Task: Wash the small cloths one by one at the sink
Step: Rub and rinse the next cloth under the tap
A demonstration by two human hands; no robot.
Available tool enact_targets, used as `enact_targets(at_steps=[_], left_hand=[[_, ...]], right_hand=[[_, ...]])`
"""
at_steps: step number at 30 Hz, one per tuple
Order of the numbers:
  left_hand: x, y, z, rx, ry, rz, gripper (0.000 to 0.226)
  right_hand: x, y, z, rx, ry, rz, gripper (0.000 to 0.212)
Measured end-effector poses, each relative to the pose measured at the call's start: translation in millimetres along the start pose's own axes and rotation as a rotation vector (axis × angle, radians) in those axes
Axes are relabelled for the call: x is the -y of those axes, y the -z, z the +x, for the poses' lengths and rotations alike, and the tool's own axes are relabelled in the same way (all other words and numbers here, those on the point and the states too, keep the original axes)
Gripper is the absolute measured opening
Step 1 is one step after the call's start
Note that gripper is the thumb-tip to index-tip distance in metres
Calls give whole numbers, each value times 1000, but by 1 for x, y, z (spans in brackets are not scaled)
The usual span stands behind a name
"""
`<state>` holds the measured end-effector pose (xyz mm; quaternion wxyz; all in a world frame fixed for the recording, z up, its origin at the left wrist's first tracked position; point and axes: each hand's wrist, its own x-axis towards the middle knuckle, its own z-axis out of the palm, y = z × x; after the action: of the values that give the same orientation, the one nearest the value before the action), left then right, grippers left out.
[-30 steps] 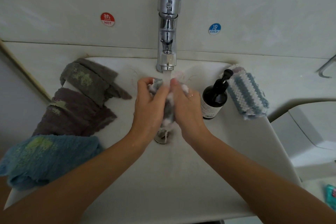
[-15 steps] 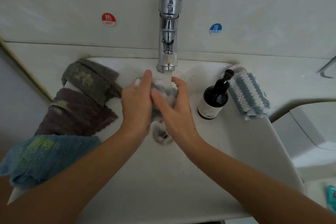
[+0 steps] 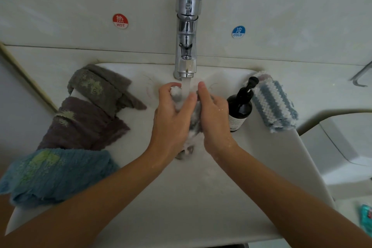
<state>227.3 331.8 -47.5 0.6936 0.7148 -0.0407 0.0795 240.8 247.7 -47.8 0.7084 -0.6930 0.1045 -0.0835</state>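
Observation:
A small grey-and-white cloth [image 3: 194,119] is squeezed between both my hands under the running water of the chrome tap [image 3: 186,34], over the white sink [image 3: 197,197]. My left hand [image 3: 172,119] grips the cloth's upper end, fingers curled round it. My right hand [image 3: 214,115] presses and grips its other side. Most of the cloth is hidden between the palms. On the sink's left rim lie a grey-green cloth [image 3: 100,86], a brown cloth [image 3: 82,125] and a blue cloth [image 3: 54,175], each stained green.
A dark pump bottle [image 3: 240,106] stands just right of my right hand. A blue-and-white striped cloth [image 3: 273,102] lies on the right rim. Hot [image 3: 120,21] and cold [image 3: 238,32] stickers are on the wall.
My hands have rubbed the cloth against each other: they shifted left and up half a second ago, then returned to the centre under the stream with the cloth hanging lower.

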Motion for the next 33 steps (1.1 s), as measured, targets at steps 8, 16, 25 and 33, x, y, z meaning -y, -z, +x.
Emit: enact_targets(at_steps=[8,16,25,33], left_hand=[[10,5,8,-141,48,78,26],[16,1,10,-184,123,130,35],[8,-2,14,-209,201,89,46],[13,-4,11,-136,218,27,26]], right_hand=[[-5,-4,-6,75,-6,67,15],[-9,-12,-14,31,53,-112,27],[-7,-11,-7,74,17,-216,40],[-5,-4,-3,-49,38,23,23]])
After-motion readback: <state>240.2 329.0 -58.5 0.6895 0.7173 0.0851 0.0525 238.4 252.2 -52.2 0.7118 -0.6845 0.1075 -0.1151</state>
